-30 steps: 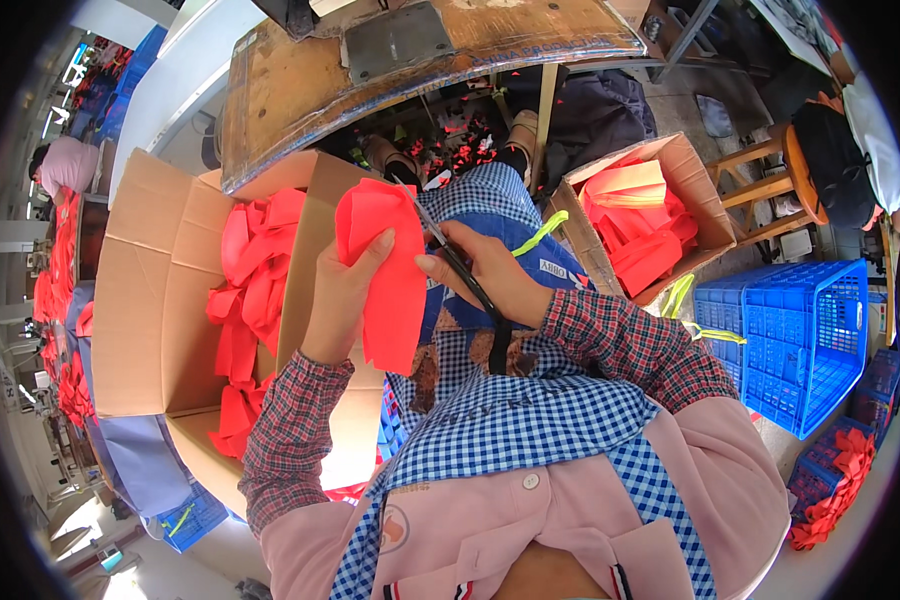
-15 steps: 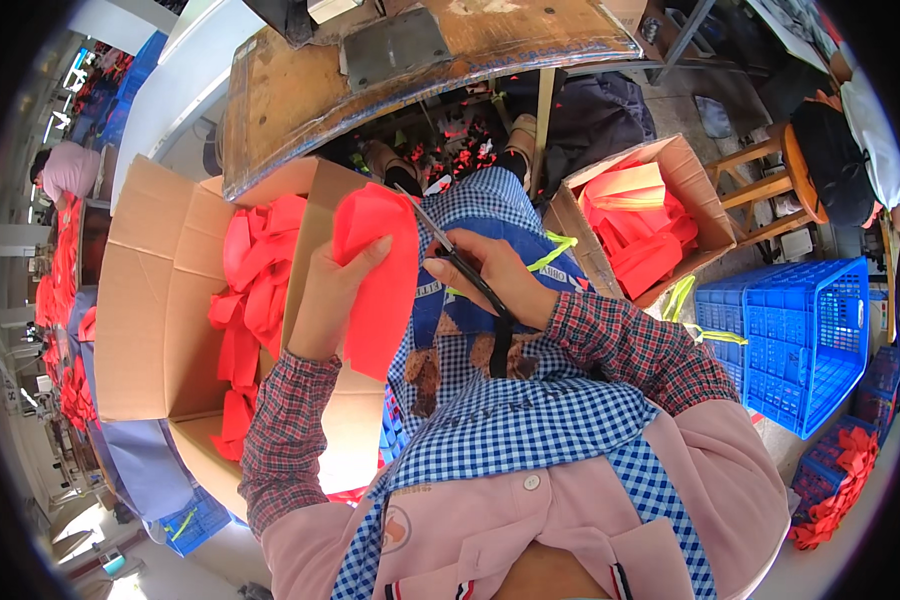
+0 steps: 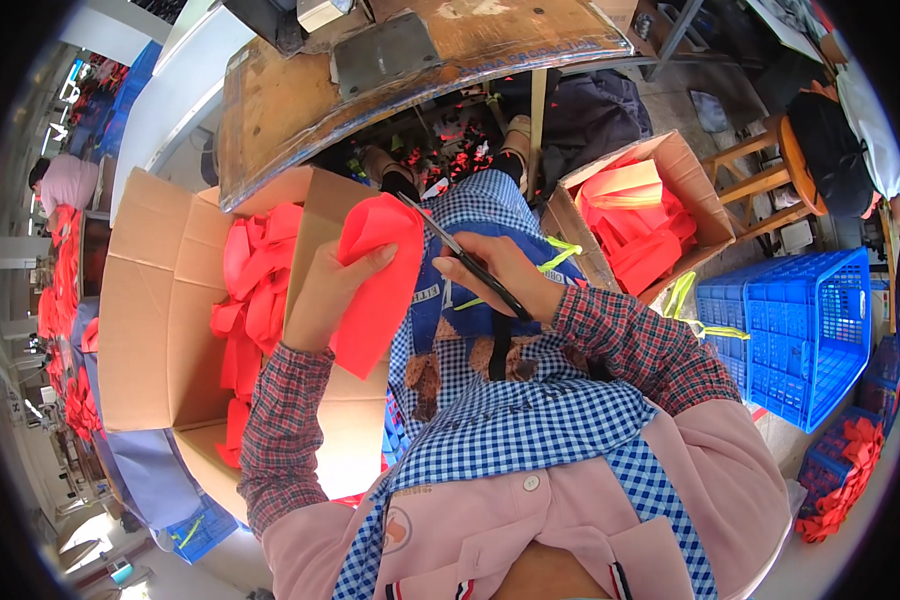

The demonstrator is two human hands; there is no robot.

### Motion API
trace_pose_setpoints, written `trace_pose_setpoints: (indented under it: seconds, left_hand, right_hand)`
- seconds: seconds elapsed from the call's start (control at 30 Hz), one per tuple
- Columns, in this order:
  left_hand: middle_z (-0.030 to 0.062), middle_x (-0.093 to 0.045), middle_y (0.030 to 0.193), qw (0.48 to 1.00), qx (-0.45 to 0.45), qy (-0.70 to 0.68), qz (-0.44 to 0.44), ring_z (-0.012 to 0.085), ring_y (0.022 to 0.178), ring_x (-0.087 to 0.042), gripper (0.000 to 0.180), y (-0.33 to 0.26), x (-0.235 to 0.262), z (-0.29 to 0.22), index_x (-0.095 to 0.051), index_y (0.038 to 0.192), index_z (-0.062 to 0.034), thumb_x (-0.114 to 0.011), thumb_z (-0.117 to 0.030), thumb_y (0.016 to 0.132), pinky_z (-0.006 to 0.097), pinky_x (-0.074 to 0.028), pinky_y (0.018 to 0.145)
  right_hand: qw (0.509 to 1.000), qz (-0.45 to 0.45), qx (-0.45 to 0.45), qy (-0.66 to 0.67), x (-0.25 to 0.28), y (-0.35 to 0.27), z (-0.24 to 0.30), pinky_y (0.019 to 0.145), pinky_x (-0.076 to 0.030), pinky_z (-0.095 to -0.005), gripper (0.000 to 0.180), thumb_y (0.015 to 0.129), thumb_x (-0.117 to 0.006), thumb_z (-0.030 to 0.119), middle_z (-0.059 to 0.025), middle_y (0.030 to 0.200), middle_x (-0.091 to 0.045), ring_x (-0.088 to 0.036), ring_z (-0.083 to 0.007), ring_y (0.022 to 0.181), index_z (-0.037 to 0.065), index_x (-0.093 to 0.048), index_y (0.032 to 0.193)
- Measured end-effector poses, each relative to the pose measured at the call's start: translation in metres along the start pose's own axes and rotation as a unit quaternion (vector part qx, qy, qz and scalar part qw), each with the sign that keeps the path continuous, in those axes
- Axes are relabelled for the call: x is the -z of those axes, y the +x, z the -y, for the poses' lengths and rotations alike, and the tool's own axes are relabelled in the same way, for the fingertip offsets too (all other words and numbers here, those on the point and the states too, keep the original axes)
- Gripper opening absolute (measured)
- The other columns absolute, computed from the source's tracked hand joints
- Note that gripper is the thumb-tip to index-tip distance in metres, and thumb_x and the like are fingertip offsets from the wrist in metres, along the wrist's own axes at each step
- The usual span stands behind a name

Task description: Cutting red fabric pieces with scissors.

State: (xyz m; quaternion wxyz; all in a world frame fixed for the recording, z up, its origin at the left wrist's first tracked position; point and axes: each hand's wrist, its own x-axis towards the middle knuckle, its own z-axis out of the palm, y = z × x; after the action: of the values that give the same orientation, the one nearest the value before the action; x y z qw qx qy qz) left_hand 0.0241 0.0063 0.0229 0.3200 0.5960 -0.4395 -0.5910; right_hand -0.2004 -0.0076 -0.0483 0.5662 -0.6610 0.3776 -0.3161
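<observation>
My left hand (image 3: pixel 335 285) is closed on a folded red fabric piece (image 3: pixel 378 290), thumb on its front face. The piece stands upright over my lap, its top edge curved. My right hand (image 3: pixel 505 270) grips a pair of scissors (image 3: pixel 482 277) with dark handles and thin metal blades. The blades point up and left and meet the upper right edge of the red piece. Whether they are cutting into the fabric cannot be seen. Part of the scissors' handles is hidden by my right fingers.
At my left stands a cardboard box (image 3: pixel 145 320) with red fabric pieces (image 3: pixel 255 270). A smaller carton (image 3: pixel 715 210) holding red pieces is at right, near a blue crate (image 3: pixel 805 330) and a wooden stool (image 3: pixel 795 165). Ahead is a worn wooden table (image 3: pixel 280 110) with scraps beneath.
The scissors have turned slightly, their handle end swinging right, with the blades still at the fabric's upper edge. My left hand keeps the red piece, tilted a little more.
</observation>
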Motion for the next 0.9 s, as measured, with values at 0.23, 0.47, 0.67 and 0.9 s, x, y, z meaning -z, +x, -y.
trace_pose_setpoints:
  seconds: [0.23,0.47,0.67,0.9]
  left_hand:
    - [0.0046,-0.069,0.101,0.993,-0.039,-0.106,-0.024,0.0139,0.089,-0.066,0.028,0.024,0.016,-0.017,-0.063,0.113,-0.0017,-0.068,-0.016,0.089,0.027,-0.054,0.076]
    - [0.0045,-0.066,0.111,0.986,-0.129,-0.106,-0.001,0.0127,0.094,-0.065,0.034,0.089,0.072,-0.077,-0.061,0.121,-0.0041,-0.067,-0.018,0.090,0.027,-0.053,0.082]
    - [0.0026,-0.066,0.111,0.981,-0.174,-0.086,-0.009,0.0118,0.098,-0.064,0.036,0.134,0.089,-0.118,-0.061,0.121,-0.0056,-0.068,-0.019,0.089,0.027,-0.052,0.082]
    - [0.0032,-0.066,0.109,0.980,-0.192,-0.051,0.000,0.0122,0.094,-0.064,0.043,0.150,0.088,-0.138,-0.059,0.123,-0.0054,-0.072,-0.024,0.086,0.027,-0.051,0.080]
  right_hand:
    - [0.991,-0.023,-0.085,0.099,0.003,0.004,-0.012,0.047,-0.037,-0.0249,0.035,0.095,-0.059,0.038,0.0002,0.059,-0.046,-0.044,-0.0065,0.053,0.004,-0.059,0.089]
    - [0.958,-0.061,-0.165,0.227,0.006,0.012,-0.056,0.040,-0.039,-0.0234,0.044,0.097,-0.050,0.048,0.0012,0.061,-0.046,-0.046,-0.0080,0.046,0.004,-0.056,0.097]
    - [0.907,-0.078,-0.213,0.354,0.010,0.011,-0.078,0.041,-0.039,-0.0249,0.044,0.094,-0.053,0.049,0.0008,0.062,-0.046,-0.046,-0.0097,0.047,0.005,-0.054,0.098]
    - [0.912,-0.070,-0.211,0.344,0.010,0.014,-0.083,0.040,-0.039,-0.0256,0.045,0.095,-0.051,0.049,0.0000,0.063,-0.047,-0.046,-0.0102,0.045,0.004,-0.053,0.100]
